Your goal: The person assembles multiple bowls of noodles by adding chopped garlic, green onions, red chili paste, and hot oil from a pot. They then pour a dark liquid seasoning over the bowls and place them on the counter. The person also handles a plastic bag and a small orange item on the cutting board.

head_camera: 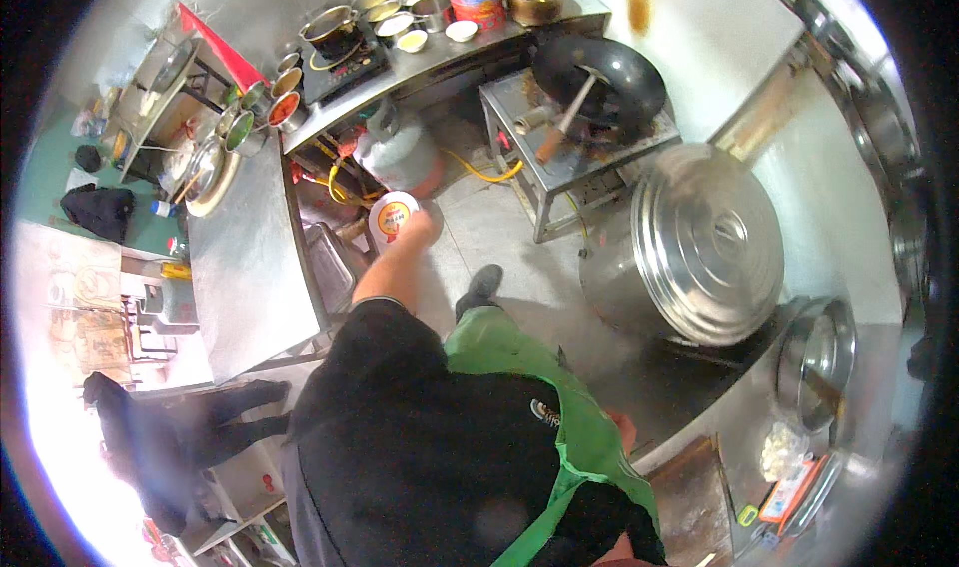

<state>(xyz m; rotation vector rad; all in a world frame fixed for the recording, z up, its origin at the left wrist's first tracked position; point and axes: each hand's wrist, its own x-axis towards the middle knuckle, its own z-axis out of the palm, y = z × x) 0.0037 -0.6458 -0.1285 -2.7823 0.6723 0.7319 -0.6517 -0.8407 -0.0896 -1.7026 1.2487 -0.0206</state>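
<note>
My left hand [419, 230] reaches down and forward, at the right edge of a white round printed item [392, 218]. A yellow circle and red writing mark its face; whether it is a bowl, a lid or a packet is unclear. My fingers grip its rim, partly blurred. It appears above the floor, near a grey gas cylinder [401, 155] and a yellow hose [335, 185]. Only a bit of my right hand [623, 428] shows beside the green apron [517, 350]; its fingers are hidden behind the cloth.
A steel table [243, 267] stands to the left, with condiment pots [288, 111] at its far end. Ahead, a black wok [599, 80] rests on a low stove [517, 143] with a wooden-handled ladle [573, 114]. A big lidded steel pot [712, 245] stands to the right.
</note>
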